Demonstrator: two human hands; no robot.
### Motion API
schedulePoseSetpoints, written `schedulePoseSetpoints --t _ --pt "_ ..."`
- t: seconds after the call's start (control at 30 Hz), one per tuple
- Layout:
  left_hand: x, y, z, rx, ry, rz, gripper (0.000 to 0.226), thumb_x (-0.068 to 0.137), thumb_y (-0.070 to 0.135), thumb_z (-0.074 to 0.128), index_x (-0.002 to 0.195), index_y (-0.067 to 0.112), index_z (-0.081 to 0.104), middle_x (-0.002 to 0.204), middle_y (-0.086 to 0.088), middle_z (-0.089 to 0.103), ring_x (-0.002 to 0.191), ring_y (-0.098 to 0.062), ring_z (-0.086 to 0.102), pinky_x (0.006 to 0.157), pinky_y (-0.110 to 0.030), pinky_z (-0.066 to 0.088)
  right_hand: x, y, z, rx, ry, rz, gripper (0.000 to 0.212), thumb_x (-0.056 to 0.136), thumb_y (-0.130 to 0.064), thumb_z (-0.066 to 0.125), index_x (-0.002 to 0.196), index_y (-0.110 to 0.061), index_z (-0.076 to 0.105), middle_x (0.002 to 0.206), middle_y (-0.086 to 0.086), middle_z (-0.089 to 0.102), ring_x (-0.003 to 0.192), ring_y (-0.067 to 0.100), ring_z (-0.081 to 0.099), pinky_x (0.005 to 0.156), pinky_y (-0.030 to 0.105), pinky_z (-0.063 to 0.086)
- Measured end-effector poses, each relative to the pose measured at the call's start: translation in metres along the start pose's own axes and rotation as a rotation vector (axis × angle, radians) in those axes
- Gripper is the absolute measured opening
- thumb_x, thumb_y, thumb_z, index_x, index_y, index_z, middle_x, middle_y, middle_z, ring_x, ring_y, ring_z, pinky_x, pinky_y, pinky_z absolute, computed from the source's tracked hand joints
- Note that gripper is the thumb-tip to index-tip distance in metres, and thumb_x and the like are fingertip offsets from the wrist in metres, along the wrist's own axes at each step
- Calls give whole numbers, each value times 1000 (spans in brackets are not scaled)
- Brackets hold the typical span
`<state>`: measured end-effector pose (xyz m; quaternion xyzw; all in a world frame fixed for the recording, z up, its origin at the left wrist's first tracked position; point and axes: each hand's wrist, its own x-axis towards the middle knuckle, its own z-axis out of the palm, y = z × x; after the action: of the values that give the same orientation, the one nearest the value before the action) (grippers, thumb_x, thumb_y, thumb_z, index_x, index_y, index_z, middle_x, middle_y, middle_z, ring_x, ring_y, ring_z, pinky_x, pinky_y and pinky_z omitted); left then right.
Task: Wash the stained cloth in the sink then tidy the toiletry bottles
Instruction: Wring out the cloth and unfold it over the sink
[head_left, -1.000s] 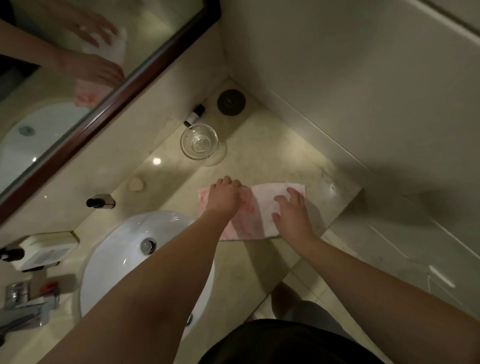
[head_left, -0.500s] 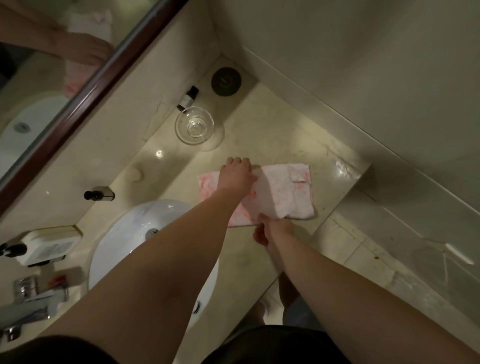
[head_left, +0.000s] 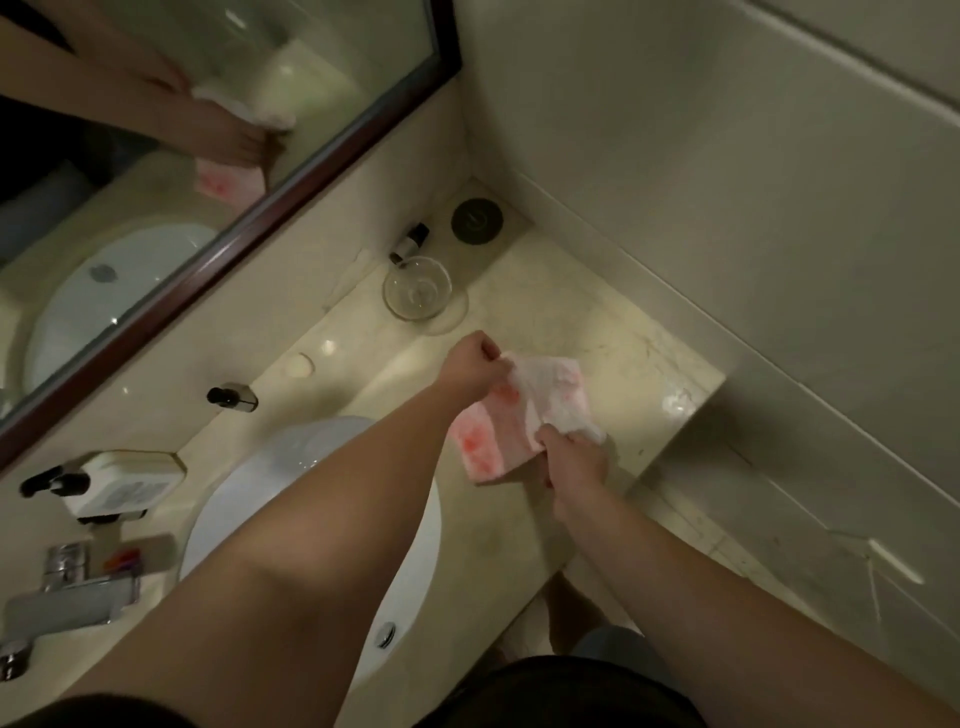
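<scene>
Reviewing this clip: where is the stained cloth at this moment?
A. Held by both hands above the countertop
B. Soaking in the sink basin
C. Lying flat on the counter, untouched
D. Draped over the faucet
A: the left hand and right hand each grip an edge of the stained cloth, lifted over the countertop beside the sink.

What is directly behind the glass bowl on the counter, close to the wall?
Behind the glass bowl stands a small dark-capped bottle, against the wall. Its lower part is covered by the bowl's rim, so its base cannot be seen. A round dark disc lies beside it.

Bare counter (head_left: 597, 322) right of the glass bowl (head_left: 417, 287) and small bottle (head_left: 409, 242).
</scene>
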<state>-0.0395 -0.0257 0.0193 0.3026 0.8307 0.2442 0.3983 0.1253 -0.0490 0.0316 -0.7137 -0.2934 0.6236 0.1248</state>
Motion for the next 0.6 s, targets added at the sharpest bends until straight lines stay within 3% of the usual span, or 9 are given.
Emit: schedulePoseSetpoints --t 0.1,0.2,0.3,0.4,0.53,0.6 --pt "-18 1 -27 -277 24 -20 20 80 8 70 82 15 52 73 -6 58 60 -18 56 49 -22 42 -16 -15 -7 -61 65 -148 16 78 -16 69 70 -8 58 65 7 57 59 21 49 52 26 38" --pt "-42 -2 -50 -401 40 10 23 80 3 69 94 14 55 67 -1 54 55 -14 52 46 -19 40 -37 -31 -10 -39 93 -294 15 76 -9 68 86 -9 58 72 8 60 65 24 54 61 28 44" --pt "-64 -11 -64 -404 88 89 19 79 5 69 91 20 66 65 1 56 59 -13 53 59 -25 45 -54 -40 -13 -94 5 -458 24 79 -3 61 100 -14 57 76 10 60 67 24 56 63 32 46" --pt "-84 -24 -75 -385 100 142 17 79 9 72 93 19 72 71 0 62 66 -12 54 70 -28 46 -65 -47 -18 -298 -54 -659 23 82 0 55 98 -10 69 85 8 66 78 21 60 73 27 46" --pt "-111 -40 -86 -308 60 153 39 65 21 82 102 17 73 75 0 60 69 -10 55 72 -27 49 -82 -48 -22 -486 -150 -744 28 76 -3 67 97 -21 64 77 -5 62 67 8 56 58 10 42" --pt "-125 -48 -89 -213 34 182 39 67 18 82 104 12 73 80 -1 64 70 -8 58 70 -16 49 -84 -44 -22 -601 -135 -808 29 74 0 65 96 -19 65 77 -4 62 69 13 56 58 13 40"
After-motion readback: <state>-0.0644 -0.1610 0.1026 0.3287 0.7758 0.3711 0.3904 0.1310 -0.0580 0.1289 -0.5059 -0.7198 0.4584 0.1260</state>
